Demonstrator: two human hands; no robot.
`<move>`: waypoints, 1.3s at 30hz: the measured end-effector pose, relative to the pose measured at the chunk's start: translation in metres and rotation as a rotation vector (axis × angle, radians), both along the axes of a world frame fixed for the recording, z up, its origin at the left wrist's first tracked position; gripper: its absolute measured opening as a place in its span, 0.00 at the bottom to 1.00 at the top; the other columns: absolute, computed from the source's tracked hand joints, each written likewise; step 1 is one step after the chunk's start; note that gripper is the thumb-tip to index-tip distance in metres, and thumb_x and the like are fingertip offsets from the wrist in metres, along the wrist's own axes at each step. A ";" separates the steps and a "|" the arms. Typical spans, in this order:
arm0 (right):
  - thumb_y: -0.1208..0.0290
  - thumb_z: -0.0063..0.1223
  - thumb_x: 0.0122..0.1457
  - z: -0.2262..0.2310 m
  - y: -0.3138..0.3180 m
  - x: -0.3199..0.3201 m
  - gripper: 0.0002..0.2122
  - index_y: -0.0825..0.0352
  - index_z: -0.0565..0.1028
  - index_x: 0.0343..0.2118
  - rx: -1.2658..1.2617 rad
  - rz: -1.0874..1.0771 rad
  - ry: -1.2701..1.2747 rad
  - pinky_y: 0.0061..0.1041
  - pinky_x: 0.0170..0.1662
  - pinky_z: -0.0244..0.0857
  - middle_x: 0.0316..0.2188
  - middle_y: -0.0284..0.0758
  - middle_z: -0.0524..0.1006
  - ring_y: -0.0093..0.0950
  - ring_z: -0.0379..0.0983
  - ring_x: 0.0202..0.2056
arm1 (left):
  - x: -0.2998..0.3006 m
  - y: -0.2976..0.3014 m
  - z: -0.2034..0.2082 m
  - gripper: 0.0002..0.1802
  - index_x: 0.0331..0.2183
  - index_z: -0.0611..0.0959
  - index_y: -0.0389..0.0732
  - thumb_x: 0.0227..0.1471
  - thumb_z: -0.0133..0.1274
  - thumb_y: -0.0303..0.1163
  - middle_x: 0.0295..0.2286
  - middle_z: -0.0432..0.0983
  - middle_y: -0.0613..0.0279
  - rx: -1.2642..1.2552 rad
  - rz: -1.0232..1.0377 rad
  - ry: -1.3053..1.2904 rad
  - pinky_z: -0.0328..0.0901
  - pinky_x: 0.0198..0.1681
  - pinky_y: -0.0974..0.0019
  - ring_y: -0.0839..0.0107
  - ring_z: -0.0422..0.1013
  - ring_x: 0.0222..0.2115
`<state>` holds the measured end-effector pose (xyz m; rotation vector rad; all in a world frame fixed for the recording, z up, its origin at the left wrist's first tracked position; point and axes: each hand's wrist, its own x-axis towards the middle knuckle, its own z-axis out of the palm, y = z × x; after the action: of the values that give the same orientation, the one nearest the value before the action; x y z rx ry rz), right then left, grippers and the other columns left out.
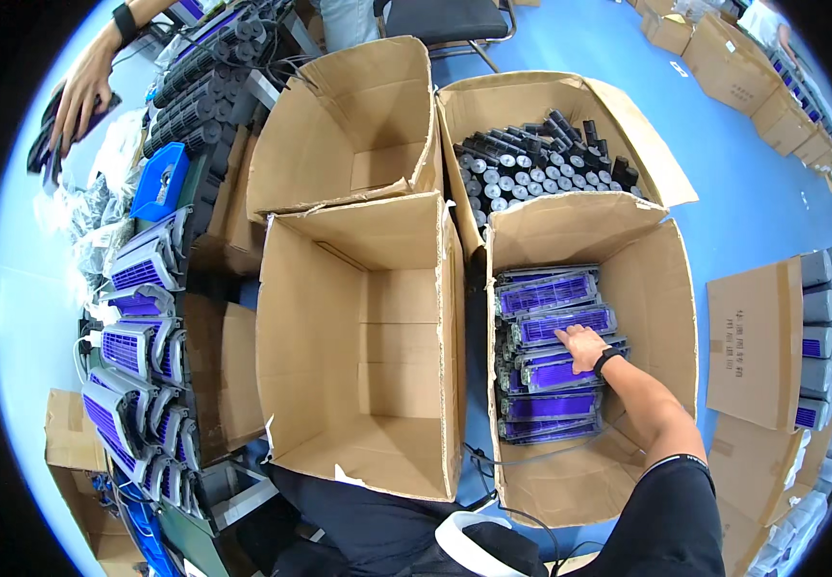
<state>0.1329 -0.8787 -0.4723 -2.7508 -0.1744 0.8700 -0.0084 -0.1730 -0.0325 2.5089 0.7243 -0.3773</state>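
Observation:
My right hand (584, 348), with a black band at the wrist, reaches down into an open cardboard box (642, 279). Its fingers are bent over the edge of a clear-and-grey panel with a purple grille (565, 373), in a stack of several like it. Another purple-grilled panel (562, 325) lies just beyond the fingertips, and more panels (551, 406) lie on the near side. The undersides of the fingers are hidden. My left hand is out of the picture.
Two open cardboard boxes (397, 346) stand at the left; a box of black cylinders (531, 173) is behind. Purple-grilled units (127, 351) and a blue bin (159, 181) line the left bench. Another person's hand (84, 96) holds something dark there. A cable (551, 456) crosses the panel box.

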 end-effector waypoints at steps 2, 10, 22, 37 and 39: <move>0.71 0.69 0.41 -0.016 -0.012 0.000 0.33 0.70 0.76 0.55 0.005 -0.008 0.001 0.45 0.56 0.74 0.49 0.48 0.80 0.48 0.76 0.54 | 0.003 0.005 0.002 0.13 0.49 0.86 0.33 0.67 0.61 0.30 0.35 0.86 0.59 0.009 -0.011 0.003 0.72 0.39 0.70 0.76 0.77 0.33; 0.58 0.80 0.33 -0.020 0.018 -0.026 0.39 0.64 0.77 0.54 -0.160 0.054 0.072 0.47 0.59 0.67 0.50 0.40 0.77 0.40 0.70 0.57 | 0.000 -0.005 -0.001 0.15 0.50 0.85 0.31 0.66 0.61 0.30 0.38 0.87 0.53 0.070 -0.062 -0.017 0.73 0.44 0.66 0.70 0.79 0.37; 0.67 0.70 0.43 -0.039 0.044 -0.100 0.45 0.74 0.62 0.65 -0.083 -0.073 -0.166 0.45 0.65 0.62 0.53 0.50 0.76 0.49 0.71 0.57 | -0.037 0.039 -0.038 0.04 0.36 0.88 0.33 0.57 0.64 0.22 0.29 0.84 0.54 0.061 -0.040 -0.282 0.75 0.36 0.62 0.64 0.81 0.28; 0.84 0.73 0.51 0.499 0.158 0.050 0.39 0.75 0.65 0.67 0.419 -0.178 -1.282 0.36 0.68 0.61 0.60 0.47 0.74 0.41 0.70 0.61 | -0.049 0.081 0.032 0.09 0.45 0.87 0.33 0.62 0.62 0.19 0.37 0.85 0.64 -0.544 0.301 -0.752 0.74 0.42 0.72 0.78 0.79 0.36; 0.68 0.75 0.48 0.580 0.288 0.035 0.39 0.75 0.69 0.62 0.593 0.152 -1.255 0.41 0.65 0.64 0.57 0.50 0.75 0.45 0.72 0.59 | -0.052 0.100 0.042 0.11 0.47 0.85 0.34 0.63 0.60 0.20 0.42 0.84 0.61 -0.492 0.334 -0.975 0.74 0.40 0.71 0.76 0.79 0.37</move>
<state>0.1681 -0.5906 0.1076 -2.2782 -0.7059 -0.8616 -0.0607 -0.0727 0.0098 1.7354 0.5214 0.6720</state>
